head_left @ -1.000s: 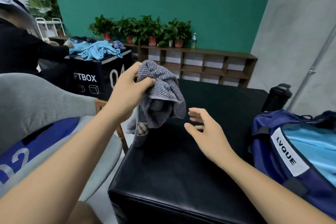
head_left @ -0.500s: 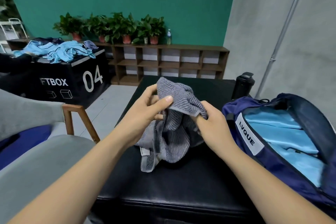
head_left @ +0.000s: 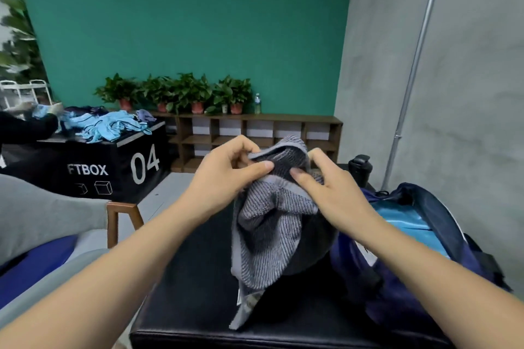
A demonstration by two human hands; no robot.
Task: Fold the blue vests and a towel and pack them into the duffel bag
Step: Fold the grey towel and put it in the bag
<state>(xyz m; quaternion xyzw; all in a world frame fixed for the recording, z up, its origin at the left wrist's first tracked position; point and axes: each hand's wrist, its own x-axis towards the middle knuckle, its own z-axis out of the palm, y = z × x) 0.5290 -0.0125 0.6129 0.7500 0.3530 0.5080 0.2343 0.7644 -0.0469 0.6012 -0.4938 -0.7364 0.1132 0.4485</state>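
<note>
Left hand and right hand pinch the towel aloft, likely hunting its corners. The duffel bag gapes at three o'clock.

It looked like a staged studio room: a teal wall met bare concrete, a black box was marked "FTBOX 04", and potted plants lined a low shelf.

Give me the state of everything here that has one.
towel, bunched and unfolded, hanging over the black bench.
left hand, pinches the towel's top edge.
right hand, pinches the towel's top edge.
duffel bag, open, light blue fabric inside.
blue vests on the box, loose unfolded heap.
</note>
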